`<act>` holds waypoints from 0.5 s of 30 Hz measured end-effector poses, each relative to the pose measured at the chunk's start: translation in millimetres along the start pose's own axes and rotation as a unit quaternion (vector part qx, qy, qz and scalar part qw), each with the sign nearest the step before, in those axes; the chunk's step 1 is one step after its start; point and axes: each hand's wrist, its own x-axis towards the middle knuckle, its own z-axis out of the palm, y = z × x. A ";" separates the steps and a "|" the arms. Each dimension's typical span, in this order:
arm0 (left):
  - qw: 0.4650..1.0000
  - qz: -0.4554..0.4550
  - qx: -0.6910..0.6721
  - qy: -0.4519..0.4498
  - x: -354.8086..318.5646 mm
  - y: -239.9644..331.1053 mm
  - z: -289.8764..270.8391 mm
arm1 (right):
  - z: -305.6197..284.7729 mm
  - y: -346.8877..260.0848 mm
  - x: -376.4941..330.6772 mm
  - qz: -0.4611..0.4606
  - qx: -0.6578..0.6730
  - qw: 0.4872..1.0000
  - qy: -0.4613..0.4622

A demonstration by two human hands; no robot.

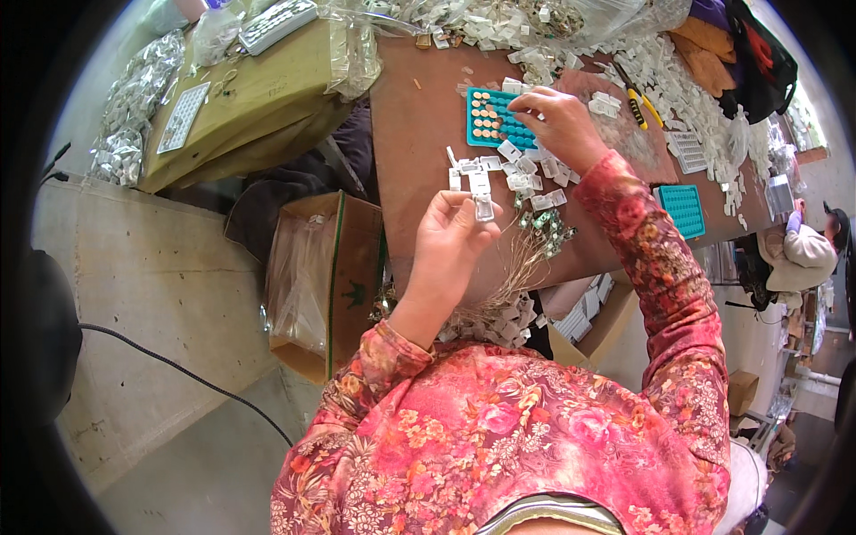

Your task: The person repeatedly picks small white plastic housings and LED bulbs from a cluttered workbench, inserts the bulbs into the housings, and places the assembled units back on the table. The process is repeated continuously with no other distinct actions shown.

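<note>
Teal tray [486,125]: right hand [557,120] pinches a small piece above it; left hand [455,236] grips a white clip [483,209] below it.

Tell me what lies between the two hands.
Head view: a loose cluster of small white plastic pieces on the brown table, between left hand and right hand.
</note>
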 end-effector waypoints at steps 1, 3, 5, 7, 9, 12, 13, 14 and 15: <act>1.000 0.006 0.025 0.013 2.0 -4.7 -1.2 | 5.9 1.7 3.6 0.002 0.007 1.000 -0.007; 0.998 0.044 0.041 -0.025 1.9 -11.3 -4.9 | 15.2 2.2 6.7 0.014 -0.015 1.000 -0.020; 0.997 0.060 0.038 -0.040 2.2 -13.5 -9.0 | 20.8 1.2 9.5 0.030 -0.020 0.999 -0.029; 0.997 0.059 0.016 -0.041 0.5 -13.8 -11.5 | 23.0 -0.6 8.9 0.026 -0.006 1.000 -0.017; 0.997 0.060 0.008 -0.044 -2.2 -13.6 -12.1 | 22.7 -0.8 10.1 0.040 0.000 0.999 -0.014; 0.996 0.067 0.007 -0.051 -5.2 -13.2 -11.4 | 20.2 2.6 15.5 0.066 0.025 0.998 -0.005; 0.996 0.069 0.001 -0.052 -5.6 -13.4 -11.3 | 19.4 5.8 22.9 0.063 0.051 0.997 0.007; 0.996 0.071 -0.004 -0.052 -6.1 -13.7 -11.2 | 19.9 8.8 30.0 0.067 0.074 0.995 0.020; 0.996 0.074 -0.005 -0.050 -6.4 -14.3 -11.2 | 21.6 11.6 37.2 0.044 0.056 0.997 0.021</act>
